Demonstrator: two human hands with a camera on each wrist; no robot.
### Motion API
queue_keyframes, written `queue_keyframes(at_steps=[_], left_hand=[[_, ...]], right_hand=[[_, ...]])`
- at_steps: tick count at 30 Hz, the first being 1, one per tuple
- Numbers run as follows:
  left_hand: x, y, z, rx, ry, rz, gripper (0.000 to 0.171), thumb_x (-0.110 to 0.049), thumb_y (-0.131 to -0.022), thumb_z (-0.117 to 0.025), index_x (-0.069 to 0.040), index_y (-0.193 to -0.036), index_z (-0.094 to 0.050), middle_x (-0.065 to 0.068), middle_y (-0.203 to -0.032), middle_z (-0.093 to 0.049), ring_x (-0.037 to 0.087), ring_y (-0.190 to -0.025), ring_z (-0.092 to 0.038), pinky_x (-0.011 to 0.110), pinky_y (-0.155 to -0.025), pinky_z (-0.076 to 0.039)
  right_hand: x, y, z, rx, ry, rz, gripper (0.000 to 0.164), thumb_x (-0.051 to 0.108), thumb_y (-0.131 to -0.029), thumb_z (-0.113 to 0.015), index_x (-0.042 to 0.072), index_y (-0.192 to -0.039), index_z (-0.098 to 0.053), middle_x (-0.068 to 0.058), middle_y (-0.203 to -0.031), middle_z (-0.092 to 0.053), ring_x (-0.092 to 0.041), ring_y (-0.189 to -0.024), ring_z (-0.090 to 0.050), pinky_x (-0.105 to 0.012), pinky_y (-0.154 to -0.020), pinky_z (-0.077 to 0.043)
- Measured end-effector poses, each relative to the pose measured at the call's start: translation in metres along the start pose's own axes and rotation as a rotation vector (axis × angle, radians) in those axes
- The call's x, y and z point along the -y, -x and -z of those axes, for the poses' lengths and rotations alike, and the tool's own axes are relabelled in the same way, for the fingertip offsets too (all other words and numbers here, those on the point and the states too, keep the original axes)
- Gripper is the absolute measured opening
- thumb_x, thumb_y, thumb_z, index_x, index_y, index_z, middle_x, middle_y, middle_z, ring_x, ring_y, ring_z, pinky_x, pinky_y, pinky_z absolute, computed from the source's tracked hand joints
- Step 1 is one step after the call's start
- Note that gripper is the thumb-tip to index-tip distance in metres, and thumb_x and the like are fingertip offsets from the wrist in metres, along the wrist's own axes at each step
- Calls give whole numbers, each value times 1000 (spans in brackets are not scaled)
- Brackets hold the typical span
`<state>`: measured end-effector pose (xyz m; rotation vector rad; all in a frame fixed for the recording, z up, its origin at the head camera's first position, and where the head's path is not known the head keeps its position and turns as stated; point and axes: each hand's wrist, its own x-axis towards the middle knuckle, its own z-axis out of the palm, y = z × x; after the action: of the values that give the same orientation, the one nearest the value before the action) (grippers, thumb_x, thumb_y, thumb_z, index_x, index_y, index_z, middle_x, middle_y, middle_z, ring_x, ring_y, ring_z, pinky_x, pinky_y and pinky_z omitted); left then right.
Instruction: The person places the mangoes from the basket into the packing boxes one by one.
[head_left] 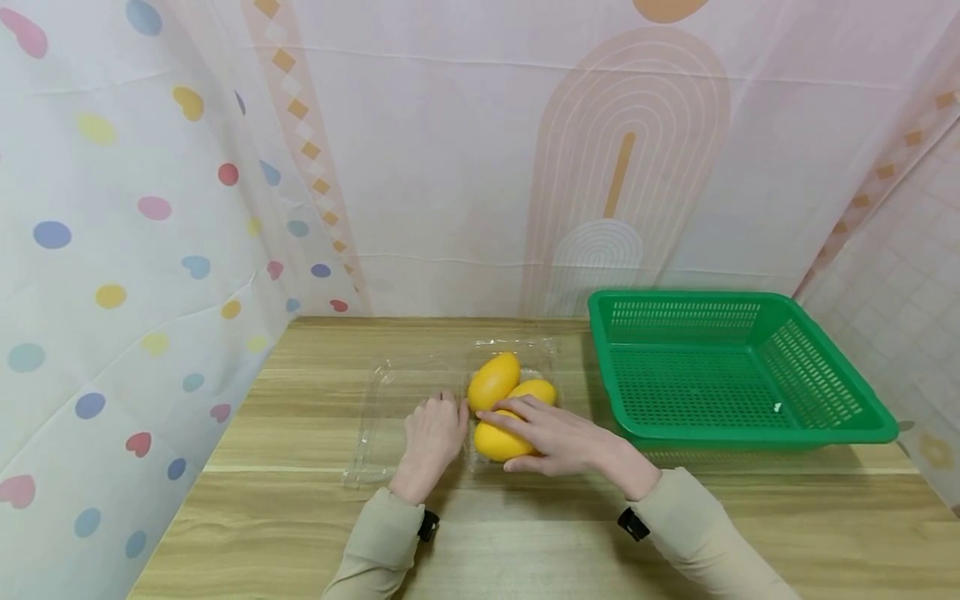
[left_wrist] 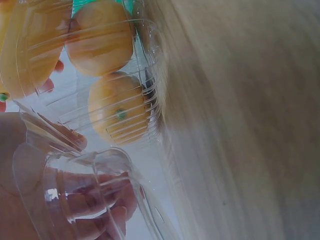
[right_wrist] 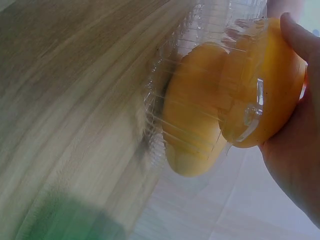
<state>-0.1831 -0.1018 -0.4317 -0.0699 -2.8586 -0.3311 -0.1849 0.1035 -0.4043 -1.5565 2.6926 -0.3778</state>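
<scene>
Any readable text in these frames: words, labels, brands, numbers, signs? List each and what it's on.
None readable.
Yellow fruits: no stickers or lettering visible.
Clear plastic container: no label seen; glare could hide any molded marks.
Green basket: no lettering visible.
White fleck in the basket: too small to tell.
Black wrist devices: too small to read any marking.
Backdrop: patterns only.

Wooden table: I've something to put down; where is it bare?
The table is bare left of the clear lid, between the sleeves at the front, and in front of the green basket, whose floor is mostly bare. The clear tray is crowded: three yellow fruits lie in it, the right hand over one, the left hand at its edge.
</scene>
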Motion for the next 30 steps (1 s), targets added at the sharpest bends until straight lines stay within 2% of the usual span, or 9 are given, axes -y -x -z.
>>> queue_keyframes(at_steps=[14, 17, 21, 24, 27, 30], left_hand=[[2, -1, 0, 12, 0, 4, 34, -28, -96, -53, 1, -79, -59, 15, -70, -60, 30, -60, -60, 38, -47, -46], [2, -1, 0, 16, 4, 5, 34, -28, -96, -53, 1, -80, -59, 15, -70, -61, 31, -61, -60, 38, -47, -46], [2, -1, -1, 15, 4, 4, 34, -28, -95, -53, 2, -81, -60, 15, -71, -61, 31, -61, -60, 39, -47, -46], [2, -2, -1, 9, -2, 1, 34, -29, -95, -53, 1, -81, -60, 15, -71, -61, 31, -61, -60, 39, -46, -46], [2, -2, -1, 8, -4, 0, 34, -29, -95, -53, 1, -81, -60, 15, -71, -61, 31, -61, -60, 39, -46, -47], [1, -2, -1, 10, 2, 2, 35, -29, -95, -53, 1, -80, -60, 15, -71, -61, 32, -61, -61, 39, -47, -47]], right_hand=[[2, -7, -1, 106, -11, -91, 63, 47, -95, -49, 24, -150, -28, -2, -149, -40, -20, -133, -43, -40, -108, -40], [2, -7, -1, 135, -18, -117, 62, 48, -96, -47, 25, -150, -27, -2, -151, -38, -21, -136, -41, -41, -112, -35], [0, -9, -3, 160, 0, -103, 59, 45, -99, -41, 23, -150, -26, -5, -154, -34, -22, -142, -33, -43, -118, -24], [-2, -10, -7, 172, 58, -76, 55, 42, -101, -36, 20, -151, -26, -4, -155, -31, -21, -145, -26, -44, -120, -19], [-4, -10, -11, 177, 92, -65, 53, 39, -103, -33, 18, -151, -26, -4, -156, -31, -21, -146, -24, -43, -120, -17], [-7, -9, -14, 135, 82, -70, 50, 35, -102, -36, 16, -149, -32, -5, -153, -35, -21, -143, -31, -40, -119, -23]])
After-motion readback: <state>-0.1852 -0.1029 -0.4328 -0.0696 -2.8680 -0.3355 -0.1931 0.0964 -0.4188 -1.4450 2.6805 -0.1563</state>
